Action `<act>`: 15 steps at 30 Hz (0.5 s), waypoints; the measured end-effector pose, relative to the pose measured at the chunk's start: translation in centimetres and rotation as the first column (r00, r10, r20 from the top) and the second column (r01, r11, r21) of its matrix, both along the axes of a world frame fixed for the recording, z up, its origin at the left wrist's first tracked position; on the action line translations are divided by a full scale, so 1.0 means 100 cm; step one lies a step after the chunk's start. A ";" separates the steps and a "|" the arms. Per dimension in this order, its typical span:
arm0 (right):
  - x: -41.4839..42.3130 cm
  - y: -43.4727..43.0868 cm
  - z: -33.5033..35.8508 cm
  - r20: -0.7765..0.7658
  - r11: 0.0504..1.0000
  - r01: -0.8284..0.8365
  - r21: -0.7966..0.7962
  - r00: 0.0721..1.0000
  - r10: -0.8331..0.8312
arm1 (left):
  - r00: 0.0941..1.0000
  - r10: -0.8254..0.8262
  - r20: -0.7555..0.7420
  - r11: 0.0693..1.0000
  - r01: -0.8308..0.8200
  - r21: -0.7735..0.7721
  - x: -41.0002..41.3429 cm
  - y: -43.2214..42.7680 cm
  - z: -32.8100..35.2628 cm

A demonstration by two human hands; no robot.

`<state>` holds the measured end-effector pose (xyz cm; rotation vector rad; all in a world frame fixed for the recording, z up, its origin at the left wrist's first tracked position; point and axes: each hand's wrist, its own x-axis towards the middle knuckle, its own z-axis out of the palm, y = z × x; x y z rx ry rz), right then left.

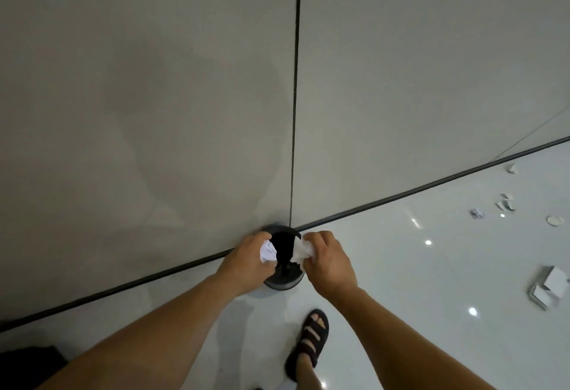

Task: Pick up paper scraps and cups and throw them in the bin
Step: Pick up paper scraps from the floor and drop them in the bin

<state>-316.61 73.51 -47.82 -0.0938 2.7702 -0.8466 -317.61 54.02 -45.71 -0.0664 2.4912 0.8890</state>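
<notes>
A small round black bin (282,284) stands on the glossy floor against the grey wall. Both my hands hover over its open mouth. My left hand (246,261) grips a crumpled white paper scrap (267,250) at the bin's left rim. My right hand (328,261) grips another crumpled white scrap (303,250) at the right rim. More paper scraps (477,213) and a white cup (554,220) lie on the floor to the right. Some larger folded paper pieces (550,287) lie nearer at the right edge.
The grey panelled wall (154,96) rises directly behind the bin, meeting the floor along a dark skirting line (401,195). My sandalled foot (310,343) stands just below the bin. A dark object (27,362) sits at the lower left corner.
</notes>
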 end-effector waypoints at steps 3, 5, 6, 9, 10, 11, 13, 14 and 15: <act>-0.036 0.002 -0.047 0.038 1.000 0.000 -0.007 0.999 0.000 | 0.999 0.027 0.041 0.999 -0.026 -0.026 -0.033 0.007 -0.041; -0.056 0.004 -0.084 0.086 1.000 0.006 -0.011 0.996 -0.005 | 0.997 0.045 0.061 0.998 -0.043 -0.040 -0.053 0.013 -0.076; -0.066 0.005 -0.104 0.107 1.000 0.012 -0.017 0.994 -0.010 | 0.997 0.051 0.065 0.998 -0.048 -0.045 -0.062 0.016 -0.096; -0.089 0.003 -0.167 0.154 0.999 0.032 -0.041 0.988 -0.025 | 0.996 0.050 0.078 0.998 -0.046 -0.049 -0.080 0.020 -0.160; -0.094 0.000 -0.189 0.164 0.998 0.041 -0.047 0.986 -0.032 | 0.996 0.042 0.080 0.999 -0.040 -0.034 -0.084 0.021 -0.182; -0.099 -0.004 -0.212 0.172 0.998 0.051 -0.047 0.984 -0.042 | 0.997 0.026 0.076 1.000 -0.026 -0.010 -0.087 0.021 -0.206; -0.105 -0.012 -0.258 0.174 0.998 0.059 -0.029 0.983 -0.053 | 0.997 -0.011 0.072 1.000 0.009 0.023 -0.091 0.018 -0.254; -0.106 -0.016 -0.280 0.169 0.998 0.060 -0.013 0.984 -0.057 | 0.996 -0.031 0.078 0.999 0.030 0.014 -0.093 0.015 -0.278; -0.107 -0.021 -0.302 0.161 0.998 0.055 0.008 0.985 -0.055 | 0.996 -0.050 0.078 0.999 0.050 -0.005 -0.094 0.011 -0.302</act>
